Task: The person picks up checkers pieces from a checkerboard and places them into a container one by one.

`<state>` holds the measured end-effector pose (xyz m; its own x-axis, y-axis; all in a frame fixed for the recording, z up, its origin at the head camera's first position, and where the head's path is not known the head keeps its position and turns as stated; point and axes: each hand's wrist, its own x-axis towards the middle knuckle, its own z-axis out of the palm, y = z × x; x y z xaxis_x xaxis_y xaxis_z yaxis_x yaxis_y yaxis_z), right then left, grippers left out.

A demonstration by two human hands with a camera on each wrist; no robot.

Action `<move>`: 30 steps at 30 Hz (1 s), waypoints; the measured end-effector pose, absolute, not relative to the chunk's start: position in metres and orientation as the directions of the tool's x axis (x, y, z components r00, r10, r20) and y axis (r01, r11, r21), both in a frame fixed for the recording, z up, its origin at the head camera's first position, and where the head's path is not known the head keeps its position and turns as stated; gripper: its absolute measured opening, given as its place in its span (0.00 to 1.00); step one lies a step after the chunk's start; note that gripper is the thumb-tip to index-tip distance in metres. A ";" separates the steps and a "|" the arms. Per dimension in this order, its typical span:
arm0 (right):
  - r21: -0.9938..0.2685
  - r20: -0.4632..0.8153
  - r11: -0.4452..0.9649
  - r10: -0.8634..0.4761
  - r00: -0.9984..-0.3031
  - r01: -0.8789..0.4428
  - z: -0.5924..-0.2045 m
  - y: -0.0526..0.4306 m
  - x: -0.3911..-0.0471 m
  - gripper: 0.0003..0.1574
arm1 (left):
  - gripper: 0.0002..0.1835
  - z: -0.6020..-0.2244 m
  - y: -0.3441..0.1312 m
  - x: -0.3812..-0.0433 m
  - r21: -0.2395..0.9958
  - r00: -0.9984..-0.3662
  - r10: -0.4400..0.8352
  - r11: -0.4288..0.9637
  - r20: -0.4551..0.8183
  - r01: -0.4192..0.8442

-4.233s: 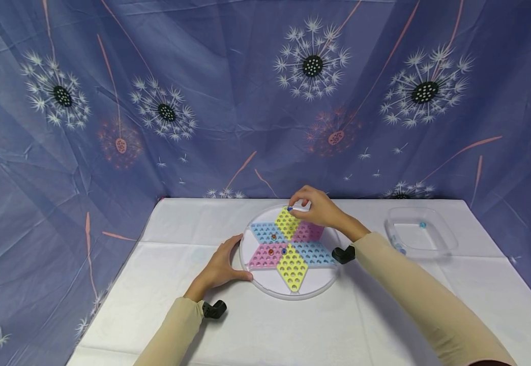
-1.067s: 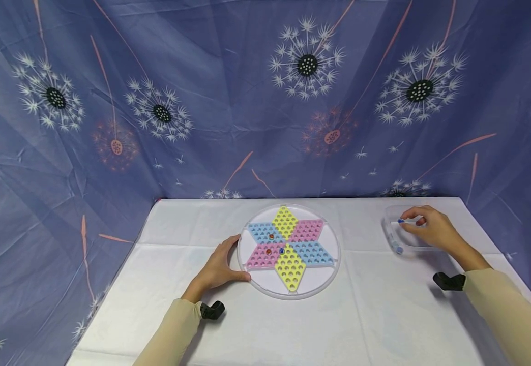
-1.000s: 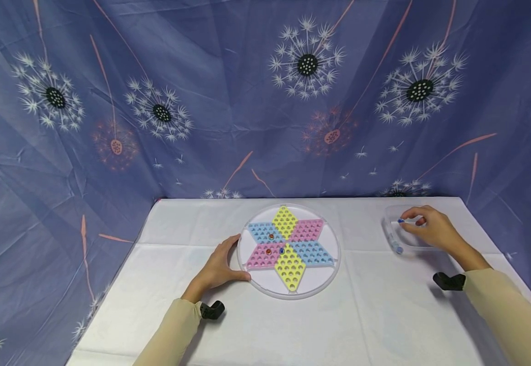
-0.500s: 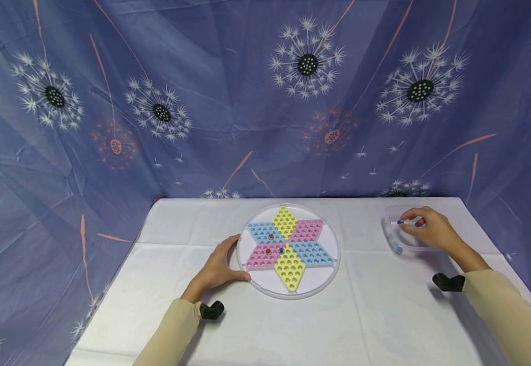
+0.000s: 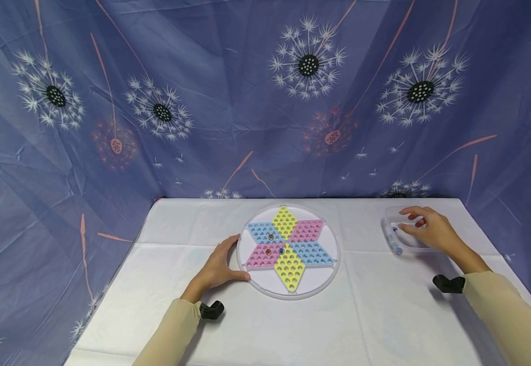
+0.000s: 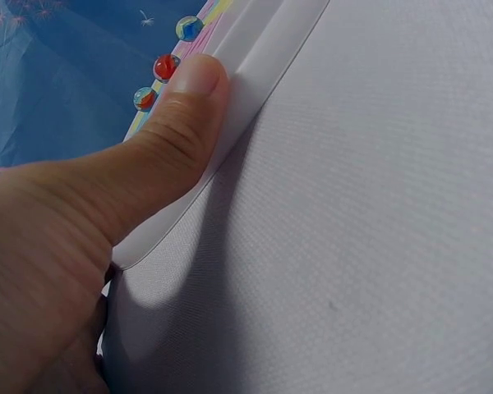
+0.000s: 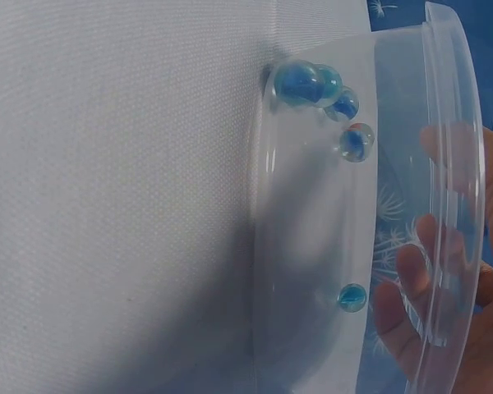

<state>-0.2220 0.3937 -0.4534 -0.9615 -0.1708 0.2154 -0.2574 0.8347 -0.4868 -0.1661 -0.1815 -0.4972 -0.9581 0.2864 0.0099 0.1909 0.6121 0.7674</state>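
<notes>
A round white Chinese checkers board with a yellow, pink and blue star lies on the table. My left hand rests at its left rim, thumb and fingers spread; in the left wrist view the thumb lies along the edge. Two red-swirled marbles and one blue marble sit in its holes. My right hand hovers over a clear plastic tub, thumb and forefinger apart with nothing between them. Below those fingertips a blue marble shows inside the tub.
Several blue marbles cluster at one end of the tub, and a teal marble lies apart from them. A white cloth covers the table. Behind it hangs a blue dandelion-print curtain.
My right hand carried a blue marble from the board's far yellow point to the tub on the right, then parted its fingers and let it go. The left hand stayed at the rim.
</notes>
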 end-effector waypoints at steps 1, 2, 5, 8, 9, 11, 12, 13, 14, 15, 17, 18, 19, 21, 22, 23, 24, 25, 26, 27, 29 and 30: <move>-0.486 0.215 0.835 -0.171 -0.962 -0.257 -0.454 0.394 -0.222 0.25 | 0.66 -0.497 -0.181 -0.166 0.767 -0.958 0.287 0.612 0.011 0.192; -0.485 0.214 0.836 -0.171 -0.962 -0.256 -0.454 0.394 -0.222 0.25 | 0.66 -0.497 -0.181 -0.166 0.768 -0.958 0.287 0.611 0.012 0.192; -0.486 0.214 0.835 -0.171 -0.962 -0.257 -0.455 0.395 -0.223 0.25 | 0.66 -0.497 -0.181 -0.166 0.767 -0.959 0.284 0.612 0.011 0.190; -0.485 0.219 0.835 -0.173 -0.960 -0.261 -0.455 0.396 -0.223 0.25 | 0.66 -0.497 -0.181 -0.166 0.766 -0.960 0.281 0.615 0.009 0.187; -0.484 0.220 0.835 -0.174 -0.960 -0.263 -0.455 0.396 -0.223 0.25 | 0.66 -0.497 -0.181 -0.166 0.766 -0.960 0.281 0.615 0.007 0.186; -0.481 0.221 0.835 -0.178 -0.959 -0.266 -0.454 0.395 -0.223 0.25 | 0.66 -0.497 -0.181 -0.166 0.768 -0.959 0.282 0.613 0.005 0.185; -0.480 0.222 0.835 -0.181 -0.958 -0.269 -0.454 0.395 -0.223 0.24 | 0.66 -0.497 -0.181 -0.166 0.769 -0.959 0.282 0.612 0.005 0.184; -0.479 0.222 0.835 -0.184 -0.957 -0.272 -0.453 0.395 -0.223 0.24 | 0.66 -0.497 -0.181 -0.166 0.769 -0.959 0.283 0.612 0.004 0.184; -0.478 0.223 0.834 -0.188 -0.957 -0.275 -0.452 0.394 -0.223 0.24 | 0.66 -0.497 -0.181 -0.166 0.770 -0.959 0.283 0.612 0.003 0.183; -0.478 0.224 0.833 -0.191 -0.956 -0.279 -0.451 0.394 -0.223 0.24 | 0.66 -0.497 -0.181 -0.166 0.770 -0.959 0.283 0.612 0.001 0.182; -0.476 0.230 0.830 -0.200 -0.952 -0.289 -0.449 0.393 -0.223 0.24 | 0.66 -0.498 -0.181 -0.166 0.769 -0.959 0.284 0.612 0.001 0.182; -0.476 0.235 0.828 -0.205 -0.950 -0.296 -0.447 0.393 -0.223 0.24 | 0.66 -0.498 -0.181 -0.166 0.769 -0.959 0.284 0.613 0.002 0.183; -0.475 0.241 0.827 -0.208 -0.948 -0.302 -0.446 0.393 -0.224 0.24 | 0.66 -0.498 -0.181 -0.166 0.768 -0.959 0.284 0.614 0.002 0.183; -0.475 0.253 0.822 -0.214 -0.943 -0.314 -0.443 0.392 -0.225 0.24 | 0.66 -0.499 -0.181 -0.166 0.767 -0.959 0.284 0.615 0.003 0.185; -0.473 0.260 0.821 -0.216 -0.941 -0.319 -0.442 0.392 -0.226 0.24 | 0.66 -0.499 -0.182 -0.166 0.767 -0.959 0.284 0.615 0.004 0.185; -0.473 0.266 0.820 -0.217 -0.939 -0.323 -0.440 0.391 -0.226 0.24 | 0.66 -0.499 -0.182 -0.166 0.767 -0.959 0.283 0.615 0.003 0.184; -0.472 0.269 0.819 -0.218 -0.938 -0.326 -0.438 0.390 -0.227 0.24 | 0.66 -0.499 -0.182 -0.166 0.768 -0.959 0.282 0.614 0.003 0.183; -0.472 0.266 0.820 -0.217 -0.939 -0.324 -0.437 0.390 -0.228 0.24 | 0.66 -0.499 -0.182 -0.166 0.769 -0.960 0.281 0.614 0.002 0.181; -0.471 0.263 0.821 -0.218 -0.940 -0.323 -0.435 0.389 -0.228 0.24 | 0.66 -0.499 -0.182 -0.166 0.769 -0.960 0.280 0.613 0.002 0.180; -0.471 0.259 0.822 -0.219 -0.941 -0.321 -0.433 0.388 -0.229 0.25 | 0.66 -0.499 -0.182 -0.166 0.771 -0.960 0.279 0.612 0.001 0.178; -0.471 0.250 0.823 -0.222 -0.942 -0.319 -0.430 0.387 -0.230 0.25 | 0.66 -0.499 -0.182 -0.166 0.773 -0.961 0.278 0.609 0.001 0.177; -0.469 0.248 0.823 -0.225 -0.942 -0.320 -0.429 0.386 -0.231 0.26 | 0.66 -0.499 -0.182 -0.166 0.772 -0.961 0.278 0.610 0.000 0.176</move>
